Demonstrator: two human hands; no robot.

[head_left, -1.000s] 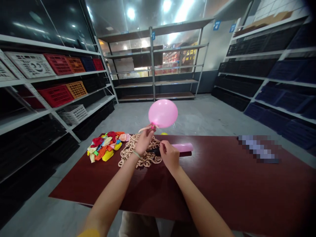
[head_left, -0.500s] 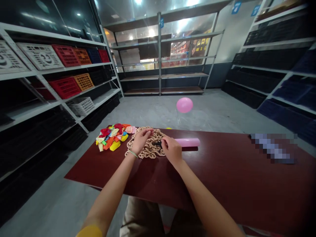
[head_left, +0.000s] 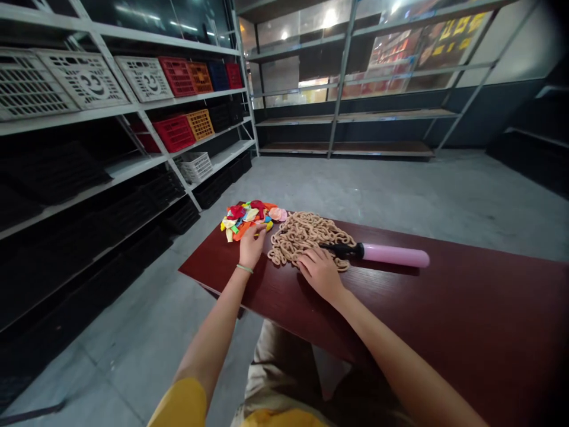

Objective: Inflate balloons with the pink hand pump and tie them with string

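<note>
My left hand (head_left: 252,247) is at the near edge of a heap of uninflated balloons (head_left: 240,214) in many colours, its fingers stretched and apart with nothing visible in them. My right hand (head_left: 320,271) rests with fingers spread on the near edge of a pile of beige chain (head_left: 302,231). Just beyond that hand lies a balloon pump (head_left: 393,255) with a pink barrel. Its black nozzle end lies on the chain, while the barrel points right along the table.
The dark red table (head_left: 444,320) is in front of me, its left corner beyond the balloons. Shelving with white, red and orange crates (head_left: 178,131) stands to the left. A metal rack (head_left: 342,112) stands at the back across the grey floor (head_left: 377,184).
My left hand has moved from over the chain to the balloon heap. My right hand has lowered and opened onto the chain. The view turned left; the inflated pink balloon is out of sight.
</note>
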